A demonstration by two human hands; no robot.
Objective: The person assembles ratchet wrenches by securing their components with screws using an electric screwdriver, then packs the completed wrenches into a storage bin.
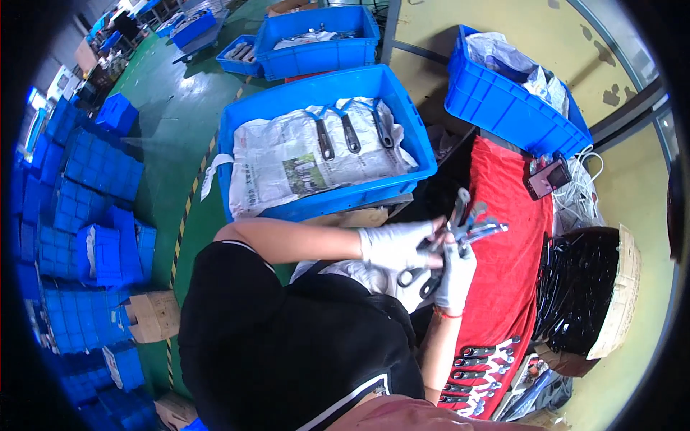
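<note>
My right hand (456, 274), in a white glove, is closed around a small bundle of wrenches (480, 231). Their metal heads fan out beyond the fingers, and dark handles with rounded, holed ends (410, 276) hang below. From the left, my left hand (395, 246), also gloved in white, reaches across with its bent fingertips on the same bundle; motion blurs them a little. Both hands are over the near edge of a long red cloth (503, 266). Along the cloth's lower part, several black-handled wrenches (471, 373) lie in a row.
Ahead stands a blue crate (323, 195) lined with white sacking, with three black-handled tools (350, 133) on it. Another blue crate (514, 108) rests at the far right, near a phone (548, 178). A box of black plastic-wrapped items (578, 287) sits beyond the cloth; stacked blue crates (100, 172) line the left.
</note>
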